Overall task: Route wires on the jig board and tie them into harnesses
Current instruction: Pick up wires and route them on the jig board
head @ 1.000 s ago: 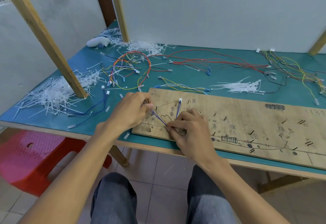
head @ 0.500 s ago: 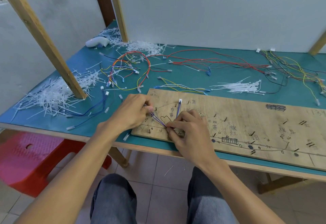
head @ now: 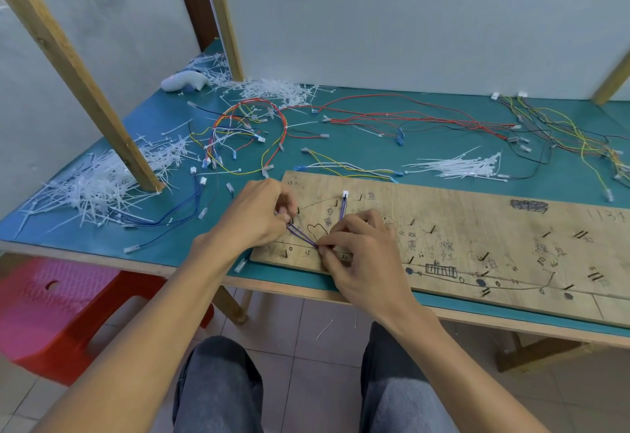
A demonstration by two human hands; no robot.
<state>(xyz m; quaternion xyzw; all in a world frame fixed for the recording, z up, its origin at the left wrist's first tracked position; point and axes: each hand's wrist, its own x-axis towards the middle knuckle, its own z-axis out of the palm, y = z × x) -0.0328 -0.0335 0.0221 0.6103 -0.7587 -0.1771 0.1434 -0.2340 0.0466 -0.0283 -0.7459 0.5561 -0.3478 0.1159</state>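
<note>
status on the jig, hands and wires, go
Left hand pinching purple wires, board's left end. Right hand pinching their bend. Ties lie beyond board, off the route.

Jig board: tan wood, black marker lines, scribbles, dots. Purple wires on it end in white connector. Table mat teal. Cable ties white. Red wires at back, yellow-green wires far right, dark blue wires left. Stool red, pink top. Trousers grey-blue.

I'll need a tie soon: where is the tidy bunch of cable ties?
In the head view, the bunch of cable ties lies on the green mat just beyond the wooden board, right of centre.
</note>
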